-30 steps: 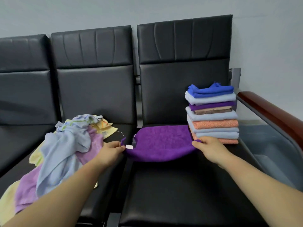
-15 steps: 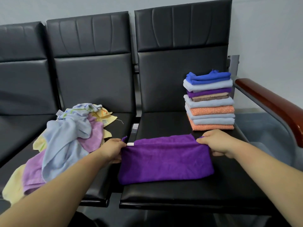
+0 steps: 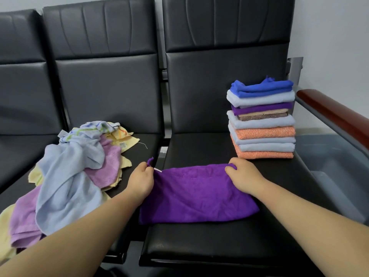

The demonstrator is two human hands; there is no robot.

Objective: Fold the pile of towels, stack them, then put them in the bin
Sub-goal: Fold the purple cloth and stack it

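Observation:
A dark purple towel [image 3: 196, 194] lies folded in half on the right black seat, its doubled edge toward the backrest. My left hand [image 3: 140, 179] pinches its far left corners, beside a small white tag. My right hand [image 3: 244, 176] pinches the far right corners. A loose pile of unfolded towels [image 3: 69, 170], light blue, lilac and yellow, sprawls on the middle seat to the left. A neat stack of folded towels [image 3: 261, 120], blue on top and orange at the bottom, stands at the back right of the same seat as the purple towel.
A row of black padded seats [image 3: 209, 242] with tall backrests fills the view. A reddish-brown wooden armrest [image 3: 335, 114] runs along the right side. A grey bin [image 3: 335, 162] sits below it, right of the seat.
Both hands drew the purple towel's far edge toward me and folded it in half onto the seat front. The view tilted down a little.

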